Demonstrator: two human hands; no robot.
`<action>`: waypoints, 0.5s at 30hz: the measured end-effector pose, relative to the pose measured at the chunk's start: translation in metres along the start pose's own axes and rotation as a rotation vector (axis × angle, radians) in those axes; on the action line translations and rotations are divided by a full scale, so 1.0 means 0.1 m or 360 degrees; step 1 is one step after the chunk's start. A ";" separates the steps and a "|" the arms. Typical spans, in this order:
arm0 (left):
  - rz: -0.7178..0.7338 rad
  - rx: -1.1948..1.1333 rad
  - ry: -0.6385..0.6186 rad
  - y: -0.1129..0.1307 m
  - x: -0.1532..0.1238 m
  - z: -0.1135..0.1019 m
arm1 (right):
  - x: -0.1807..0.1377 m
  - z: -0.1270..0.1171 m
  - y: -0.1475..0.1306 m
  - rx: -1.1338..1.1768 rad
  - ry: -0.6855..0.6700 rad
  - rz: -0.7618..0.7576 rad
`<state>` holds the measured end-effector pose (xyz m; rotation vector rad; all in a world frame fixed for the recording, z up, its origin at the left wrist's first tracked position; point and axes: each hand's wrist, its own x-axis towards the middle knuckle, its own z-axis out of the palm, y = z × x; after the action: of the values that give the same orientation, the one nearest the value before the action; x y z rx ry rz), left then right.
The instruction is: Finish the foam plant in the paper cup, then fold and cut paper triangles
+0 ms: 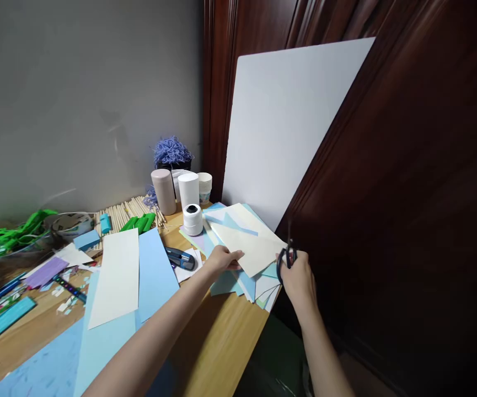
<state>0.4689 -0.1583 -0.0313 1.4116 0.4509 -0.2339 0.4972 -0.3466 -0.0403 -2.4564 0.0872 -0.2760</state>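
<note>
My left hand (224, 259) pinches the near left edge of a cream paper sheet (251, 249), thumb on top. In my right hand (299, 280) is a pair of scissors (287, 259) with dark handles, its blades pointing away from me at the sheet's right corner. Whether the blades touch the paper is hard to make out. Beneath the sheet lies a loose pile of blue, white and pale green papers (226, 282) at the table's right edge. A blue and black box cutter (180, 258) rests left of my left hand.
A white thread spool (192, 219), a beige canister (164, 191) and paper cups (205, 187) stand behind. A white board (288, 127) leans on the dark wooden panel (407, 220). Left are cream paper (116, 275), wooden sticks (124, 212) and a turquoise strip (4, 324).
</note>
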 end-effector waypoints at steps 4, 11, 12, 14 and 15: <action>0.0044 0.0175 0.0176 0.04 -0.27 -0.03 | -0.03 0.20 -0.15 -0.0047 -0.0212 -0.0254; 0.0653 -0.0193 0.0006 0.63 -1.93 -0.14 | -0.13 0.44 -0.43 -0.0249 -0.0392 -0.0558; 0.0650 -0.0294 0.0047 0.66 -2.20 -0.22 | -0.14 0.46 -0.44 -0.0303 -0.0361 -0.0610; 0.0520 -0.0403 0.0164 0.60 -2.66 -0.42 | -0.19 0.49 -0.47 -0.0371 -0.0225 -0.0690; 0.0471 -0.0435 0.0246 0.51 -2.86 -0.52 | -0.22 0.51 -0.49 -0.0364 -0.0150 -0.0717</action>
<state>0.2263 -0.1297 0.1338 1.2123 0.3783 0.1725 0.4870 -0.2750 -0.0525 -2.6902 -0.5069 -0.3584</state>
